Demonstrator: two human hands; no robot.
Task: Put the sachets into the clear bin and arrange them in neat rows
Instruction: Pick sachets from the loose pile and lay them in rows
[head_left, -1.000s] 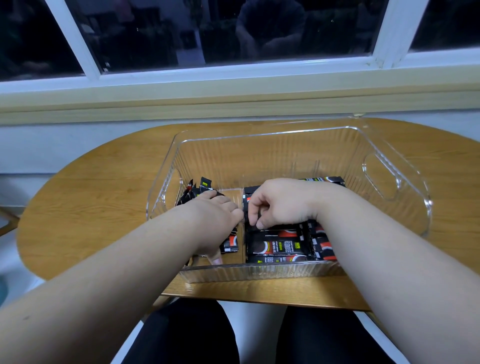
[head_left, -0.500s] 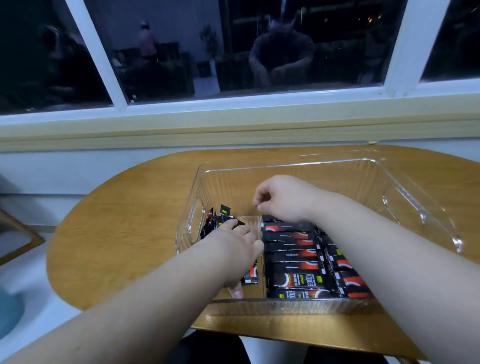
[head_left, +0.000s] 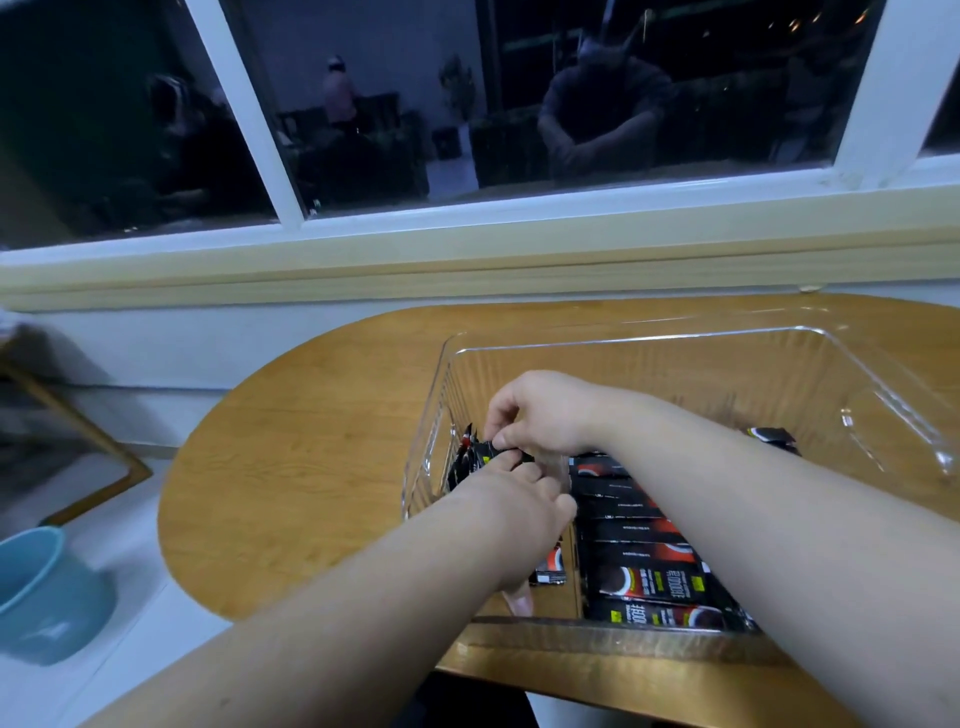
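Inside the clear bin (head_left: 649, 338), near its left wall, the right hand (head_left: 540, 410) pinches a black sachet (head_left: 483, 452) with curled fingers. The left hand (head_left: 519, 499) is curled just beside this sachet; whether it grips anything, I cannot tell. A row of sachets (head_left: 639, 551) lies flat in the bin's near right part.

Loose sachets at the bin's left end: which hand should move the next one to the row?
Probably the right hand: its grip pinches a sachet atop that pile, and the neat row lies beneath its forearm. The left hand only touches the pile.
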